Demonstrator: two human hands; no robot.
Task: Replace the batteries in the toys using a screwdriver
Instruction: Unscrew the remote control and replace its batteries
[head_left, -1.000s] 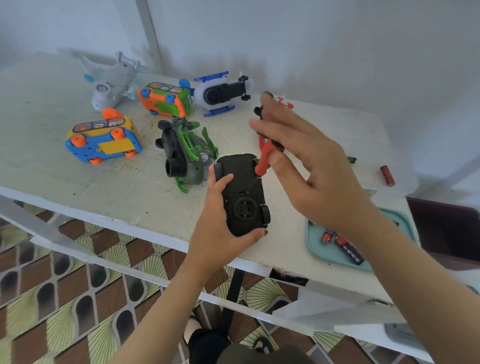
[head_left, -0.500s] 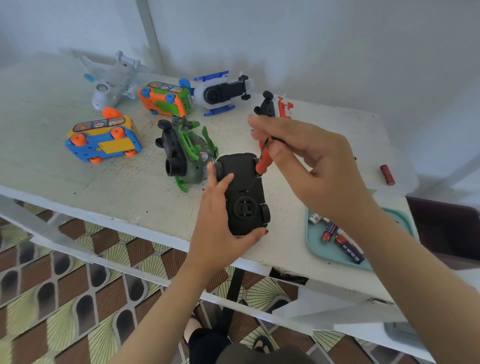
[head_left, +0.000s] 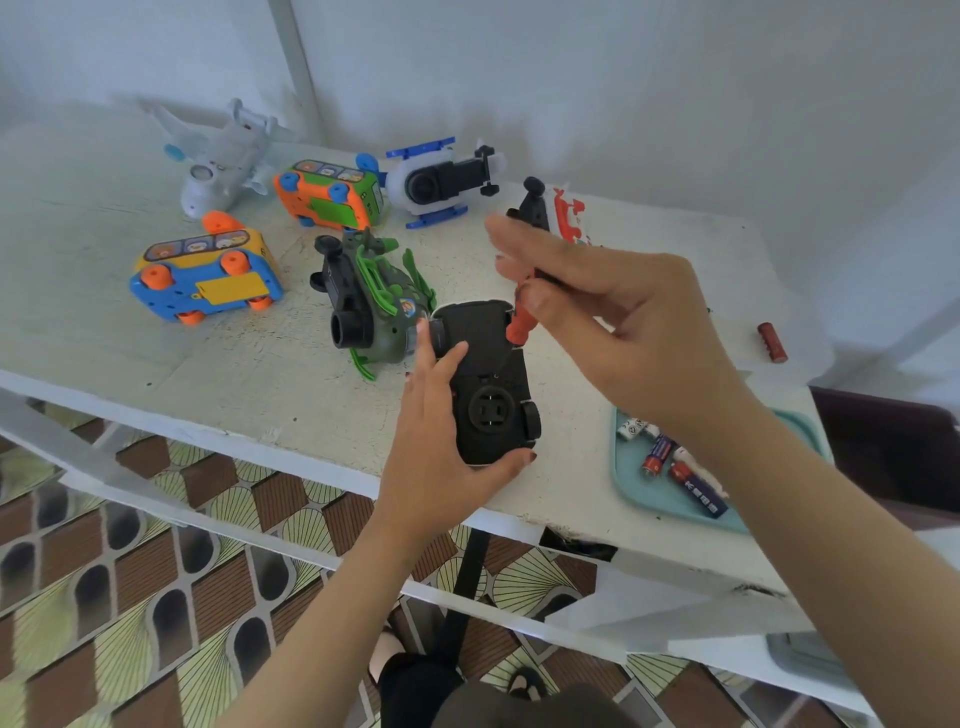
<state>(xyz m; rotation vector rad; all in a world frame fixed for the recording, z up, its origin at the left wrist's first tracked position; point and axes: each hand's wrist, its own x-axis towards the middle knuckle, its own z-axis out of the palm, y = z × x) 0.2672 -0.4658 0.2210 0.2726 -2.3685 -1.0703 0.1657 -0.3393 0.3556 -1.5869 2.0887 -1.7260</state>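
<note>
Unscrewing is judged under way — the black toy car (head_left: 491, 358) is gripped by the left hand (head_left: 436, 457), the red screwdriver (head_left: 518, 327) pinched by the right hand (head_left: 639, 338); steady turning is needed.

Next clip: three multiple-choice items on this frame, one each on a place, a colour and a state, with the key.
1. Where is the battery tray? A) right of the black car B) behind the white plane C) on the floor
2. The screwdriver handle is: A) blue B) red C) yellow
3. The black car lies: A) on its wheels B) underside up, gripped by the left hand C) untouched
Key: A, the tray lies at the table's right end; B, red shows below the right hand; B, the underside faces up.
</note>
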